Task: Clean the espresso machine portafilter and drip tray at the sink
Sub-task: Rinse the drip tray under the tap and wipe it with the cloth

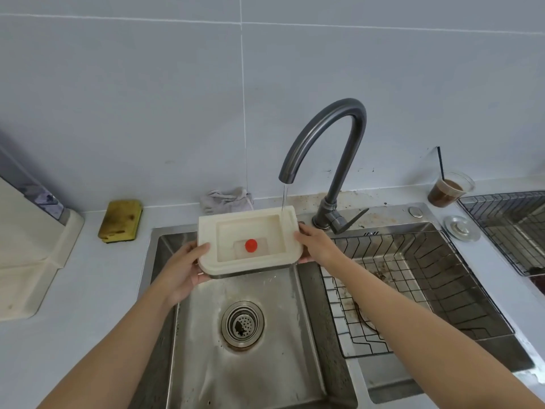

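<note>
The cream plastic rectangular drip tray [250,231] is held level above the rear of the left basin of the stainless-steel double sink [306,293]. It is clear of the basin floor. A round red float [251,245] sits in the tray's recessed centre.

Left hand [182,270]: grips the near left corner of the drip tray. The thumb lies over the top rim and the fingers curl beneath the base. The forearm extends forward from the lower left.

Right hand [315,246]: grips the right edge of the drip tray. The thumb rests on the rim and the fingers wrap underneath. The forearm extends forward from the lower right, passing over the right basin.

A thin water stream [283,199] falls from the dark grey gooseneck faucet [330,137] onto the rear right rim of the drip tray.

A round metal drain strainer [242,323] is set in the left basin floor, nearer the camera than the tray. A black wire rack [413,290] lines the right basin.

On the pale surface [88,290] behind the sink lie a stained yellow sponge [121,220] and a crumpled grey cloth [227,199]. A clear plastic cup of brown liquid [448,190] with a black straw stands at the rear right.
</note>
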### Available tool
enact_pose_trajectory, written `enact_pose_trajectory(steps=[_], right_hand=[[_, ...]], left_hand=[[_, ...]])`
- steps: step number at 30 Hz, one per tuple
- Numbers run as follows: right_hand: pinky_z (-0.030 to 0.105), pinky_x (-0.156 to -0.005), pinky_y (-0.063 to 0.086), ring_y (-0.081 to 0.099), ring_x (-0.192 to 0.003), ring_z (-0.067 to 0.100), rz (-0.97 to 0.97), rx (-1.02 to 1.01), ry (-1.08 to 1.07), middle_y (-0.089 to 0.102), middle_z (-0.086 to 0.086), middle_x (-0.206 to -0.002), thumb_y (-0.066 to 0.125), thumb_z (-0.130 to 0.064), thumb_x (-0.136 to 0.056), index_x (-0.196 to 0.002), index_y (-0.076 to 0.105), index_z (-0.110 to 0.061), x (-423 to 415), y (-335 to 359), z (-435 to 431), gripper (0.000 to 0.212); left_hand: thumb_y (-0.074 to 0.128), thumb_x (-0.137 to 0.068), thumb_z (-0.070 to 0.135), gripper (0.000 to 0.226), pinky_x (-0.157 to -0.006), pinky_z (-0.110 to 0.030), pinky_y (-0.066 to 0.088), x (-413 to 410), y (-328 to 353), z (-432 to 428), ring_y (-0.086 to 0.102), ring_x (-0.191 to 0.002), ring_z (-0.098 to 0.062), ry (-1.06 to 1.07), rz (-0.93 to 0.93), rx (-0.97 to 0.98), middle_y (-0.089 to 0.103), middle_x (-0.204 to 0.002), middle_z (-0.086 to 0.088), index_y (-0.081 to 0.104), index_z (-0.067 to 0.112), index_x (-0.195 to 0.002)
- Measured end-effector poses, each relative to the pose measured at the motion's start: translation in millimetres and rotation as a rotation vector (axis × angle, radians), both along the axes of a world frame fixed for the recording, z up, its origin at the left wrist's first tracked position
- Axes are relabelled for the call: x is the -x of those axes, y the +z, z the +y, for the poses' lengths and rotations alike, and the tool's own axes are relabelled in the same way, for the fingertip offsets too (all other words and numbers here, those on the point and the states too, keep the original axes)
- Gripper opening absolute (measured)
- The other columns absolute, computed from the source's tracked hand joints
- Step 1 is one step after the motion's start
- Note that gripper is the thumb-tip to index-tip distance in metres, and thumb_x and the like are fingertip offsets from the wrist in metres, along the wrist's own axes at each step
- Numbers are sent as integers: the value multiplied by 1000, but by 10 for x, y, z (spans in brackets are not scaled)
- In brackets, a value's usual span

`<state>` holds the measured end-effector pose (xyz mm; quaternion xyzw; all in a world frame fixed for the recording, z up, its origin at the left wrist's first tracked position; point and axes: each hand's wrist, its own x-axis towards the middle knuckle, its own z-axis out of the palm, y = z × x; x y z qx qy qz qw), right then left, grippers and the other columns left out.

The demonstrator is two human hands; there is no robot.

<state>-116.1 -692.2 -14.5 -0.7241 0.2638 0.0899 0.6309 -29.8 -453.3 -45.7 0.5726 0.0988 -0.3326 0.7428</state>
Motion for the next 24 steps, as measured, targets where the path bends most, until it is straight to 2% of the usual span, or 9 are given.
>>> enact_pose_trajectory(steps=[2,5,8,11,15,20,22,24], right_hand=[[37,-78,55,60,-94,21,29,20,-5,59,4,-107,36,-13,-99,-134,43,-10,73,-8,-54,36],[23,-59,54,60,-76,12,66,40,-13,59,-2,-90,37,-14,-99,-132,45,-9,180,-25,-139,35],[20,-54,54,58,-72,11,83,51,-46,58,-3,-86,38,-13,-98,-133,46,-10,277,-42,-218,35],[26,-64,54,58,-73,13,78,29,-81,60,-2,-88,39,-14,-98,-132,47,-14,354,-50,-281,35],[34,-76,54,60,-76,17,48,0,-118,61,0,-91,42,-15,-97,-132,48,-14,413,-53,-339,35],[32,-74,53,59,-78,18,10,-80,-190,60,4,-93,43,-16,-97,-132,45,-7,450,-1,-439,36],[32,-79,52,58,-89,20,-6,-102,-230,58,5,-110,45,-19,-96,-140,35,-11,435,30,-501,45],[35,-94,47,54,-110,22,-20,-64,-274,48,4,-131,46,-22,-96,-146,20,-14,413,45,-592,58]], left_hand=[[47,-93,6,7,-54,-34,60,83,-67,-53,63,-82,-26,0,35,20,62,-99,-15,52,8,-98],[46,-92,3,16,-49,-32,57,175,-134,-149,71,-66,-20,-9,74,69,62,-98,-16,50,4,-107],[45,-91,1,13,-49,-31,57,235,-150,-253,70,-64,-18,-6,98,103,63,-95,-15,51,6,-102],[46,-90,-1,13,-51,-31,58,252,-162,-331,67,-72,-22,-9,100,114,62,-95,-15,52,8,-98],[46,-90,-1,23,-52,-32,58,230,-168,-397,62,-83,-26,-24,87,127,61,-99,-15,48,5,-112],[44,-91,1,15,-52,-31,59,212,-108,-511,70,-63,-16,-33,43,145,62,-94,-12,53,10,-98],[43,-92,1,15,-52,-30,59,207,-86,-546,70,-63,-15,-34,28,150,63,-94,-12,53,11,-97],[43,-92,2,15,-51,-30,58,205,-73,-570,69,-64,-16,-31,20,144,63,-93,-11,54,11,-97]])
